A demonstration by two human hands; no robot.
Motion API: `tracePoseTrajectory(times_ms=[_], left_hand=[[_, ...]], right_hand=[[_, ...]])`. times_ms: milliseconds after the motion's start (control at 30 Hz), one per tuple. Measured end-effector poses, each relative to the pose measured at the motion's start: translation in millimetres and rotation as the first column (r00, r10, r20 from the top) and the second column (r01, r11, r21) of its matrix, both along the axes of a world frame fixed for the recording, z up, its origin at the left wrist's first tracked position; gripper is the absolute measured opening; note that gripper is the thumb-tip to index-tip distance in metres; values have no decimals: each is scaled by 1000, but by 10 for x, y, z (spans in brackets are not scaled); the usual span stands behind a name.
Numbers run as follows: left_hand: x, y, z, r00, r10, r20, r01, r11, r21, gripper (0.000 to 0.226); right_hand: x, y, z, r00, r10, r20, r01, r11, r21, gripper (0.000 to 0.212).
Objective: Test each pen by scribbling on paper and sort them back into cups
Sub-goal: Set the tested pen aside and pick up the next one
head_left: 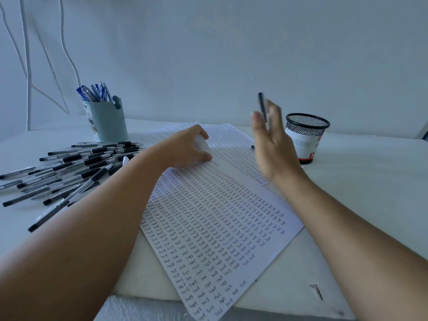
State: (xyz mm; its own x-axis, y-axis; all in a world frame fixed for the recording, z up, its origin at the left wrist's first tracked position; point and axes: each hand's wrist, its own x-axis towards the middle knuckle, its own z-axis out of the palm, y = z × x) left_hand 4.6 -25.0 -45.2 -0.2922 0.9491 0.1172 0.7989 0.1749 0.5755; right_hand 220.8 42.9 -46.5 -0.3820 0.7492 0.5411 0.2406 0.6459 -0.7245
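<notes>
Pen in hand: a slim dark pen (262,107), blurred, standing nearly upright against the fingers of the right hand (272,144), raised above the far right of the paper, just left of the mesh cup.
Right hand: palm facing left, fingers fairly straight and spread; whether they pinch the pen or merely touch it cannot be told through the blur.
Left hand: the left hand (185,147) rests on the far part of the paper, fingers curled around a small smooth white object (202,144).
Paper: white sheets (215,218) lying flat and overlapping, covered in close rows of the handwritten word "test".
Mesh cup: a round black wire-mesh cup (306,135) with a white and red label, far right.
Teal cup: a smooth matte teal cup (107,122) with a notched rim, far left, packed with blue pens (93,91).
Loose pens: a heap of clear-barrelled pens with black caps and grips (69,172) on the left.
Surface: white, matte surface (359,181).
</notes>
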Motion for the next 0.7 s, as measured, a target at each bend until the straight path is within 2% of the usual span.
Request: tracePoseTrajectory(times_ms=[67, 167, 333, 467, 533, 600, 700], left_hand=[[8, -4, 3, 1000, -2, -7, 2, 1000, 3, 53], [13, -5, 7, 1000, -5, -9, 5, 1000, 10, 53], [31, -5, 8, 1000, -4, -22, 5, 1000, 10, 53], [82, 26, 3, 999, -9, -41, 10, 1000, 16, 56], [94, 43, -1, 997, -16, -73, 17, 1000, 26, 61], [101, 69, 0, 992, -9, -125, 15, 999, 43, 68], [153, 95, 25, 978, 34, -207, -20, 997, 71, 76]], right_hand=[[44, 85, -61, 984, -58, 168, 40, 993, 107, 35], [122, 148, -121, 903, -197, 383, 125, 971, 205, 30], [156, 158, -94, 766, -395, 507, 228, 905, 360, 32], [142, 148, -127, 602, -433, 671, 225, 898, 377, 29], [134, 138, -123, 545, -470, 694, 233, 880, 414, 32], [117, 117, -102, 546, -514, 662, 236, 852, 468, 37], [52, 27, -58, 666, -477, 574, 194, 854, 484, 44]])
